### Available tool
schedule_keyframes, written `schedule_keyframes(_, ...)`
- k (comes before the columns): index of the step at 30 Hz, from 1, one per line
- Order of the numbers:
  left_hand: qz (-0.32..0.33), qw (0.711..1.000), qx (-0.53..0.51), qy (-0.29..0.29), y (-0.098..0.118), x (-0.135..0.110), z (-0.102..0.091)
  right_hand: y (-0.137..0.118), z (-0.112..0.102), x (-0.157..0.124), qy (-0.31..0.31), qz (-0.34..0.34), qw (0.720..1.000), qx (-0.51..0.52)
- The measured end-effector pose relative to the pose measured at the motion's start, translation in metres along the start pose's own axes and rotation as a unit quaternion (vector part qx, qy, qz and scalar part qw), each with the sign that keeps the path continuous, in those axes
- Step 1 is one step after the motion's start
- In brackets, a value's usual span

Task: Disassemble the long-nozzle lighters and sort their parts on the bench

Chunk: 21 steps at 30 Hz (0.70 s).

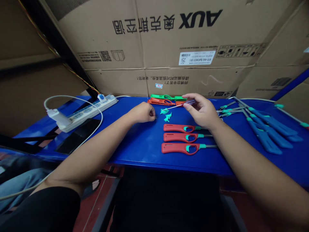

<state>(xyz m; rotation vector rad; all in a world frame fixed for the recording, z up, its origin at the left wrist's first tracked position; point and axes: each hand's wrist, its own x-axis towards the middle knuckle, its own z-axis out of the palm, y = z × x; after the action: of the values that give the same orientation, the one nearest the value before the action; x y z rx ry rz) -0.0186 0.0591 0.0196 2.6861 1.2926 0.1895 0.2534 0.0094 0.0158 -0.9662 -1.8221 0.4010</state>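
My right hand [202,111] grips a screwdriver [190,102], its thin shaft pointing left over small turquoise plastic pieces [166,116] on the table. My left hand [144,112] is closed with fingers curled at the tabletop, left of those pieces. Whatever it may pinch is hidden, though a tiny dark bit shows by its fingertips. Behind the hands lie a green lighter shell [162,96] and an orange lighter shell [160,102]. Below my right hand, three red lighters [177,147] with turquoise triggers rest in a row, their metal tubes toward the right.
Several blue lighters [267,135] are heaped at the right of the blue table [135,145]. A white power strip [84,112] with a plug and cable stands at the left, beside a black phone-like slab [78,137]. A large cardboard box [120,51] walls off the back. Another person's leg [26,182] shows lower left.
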Motion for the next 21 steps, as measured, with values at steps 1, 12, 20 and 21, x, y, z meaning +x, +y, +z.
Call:
schedule_keyframes(1,0.006,1.0,0.0,0.003,0.0,-0.001,-0.001,0.0,0.0,0.0,0.001,-0.001,1.0,0.001)
schedule_keyframes(12,-0.044,0.996,-0.081,0.005,-0.004,-0.005,-0.001,0.004,-0.008,0.002,0.03,0.008,0.999,0.017)
schedule_keyframes(20,-0.094,0.99,-0.103,-0.013,-0.002,0.001,0.005,0.002,-0.009,0.002,0.025,0.016,1.0,0.001)
schedule_keyframes(21,-0.092,0.99,-0.104,-0.012,-0.003,0.001,0.005,0.001,-0.009,0.002,0.023,0.021,0.999,-0.005)
